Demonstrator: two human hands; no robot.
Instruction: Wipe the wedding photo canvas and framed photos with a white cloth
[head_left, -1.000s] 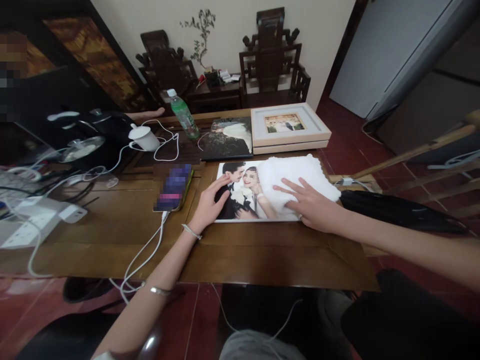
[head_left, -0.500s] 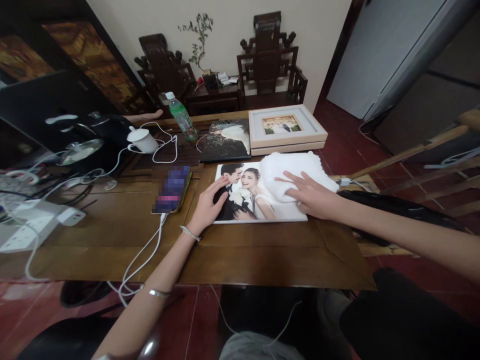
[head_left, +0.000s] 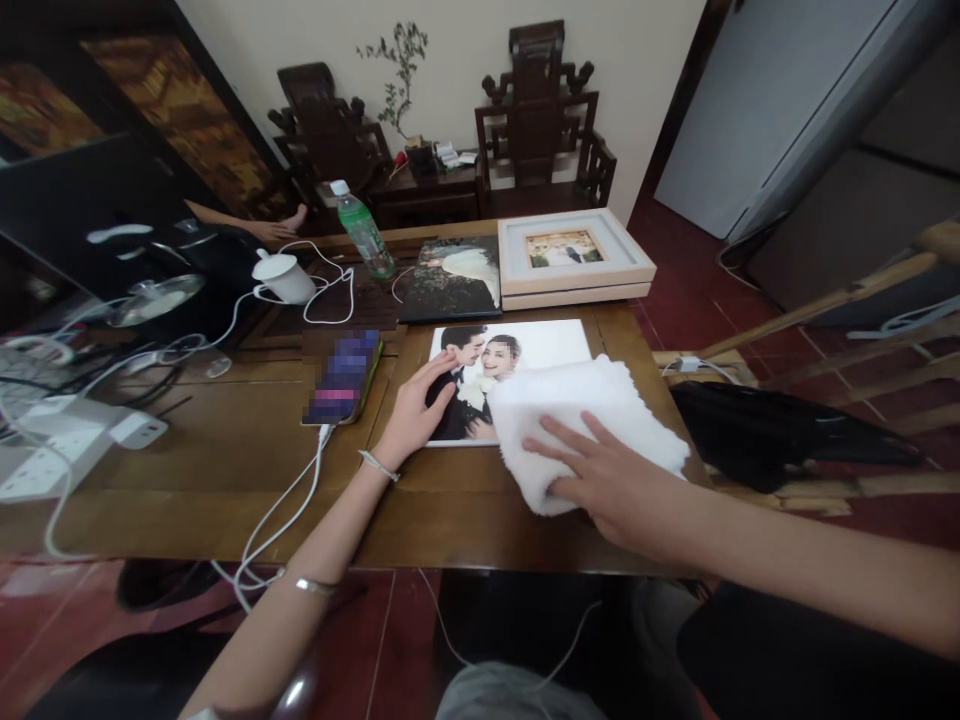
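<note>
A photo panel showing a couple lies flat on the wooden table in front of me. At its left edge rests my left hand, fingers stretched out over the picture, thumb apart. My right hand presses a white fluffy cloth, its fingers spread over the top; one finger or the thumb is partly hidden in a fold. The cloth covers the panel's lower right part and hangs past its front edge onto the table.
Behind lie a dark photo panel and a pale wooden frame. A phone on a cable, a green bottle, a lidded white cup and a power strip stand leftward. Another person's foot or hand shows behind the cup.
My right hand has drawn the white cloth toward me and slightly left, from the panel's upper right to its lower right and front edge. My left hand stays put.
</note>
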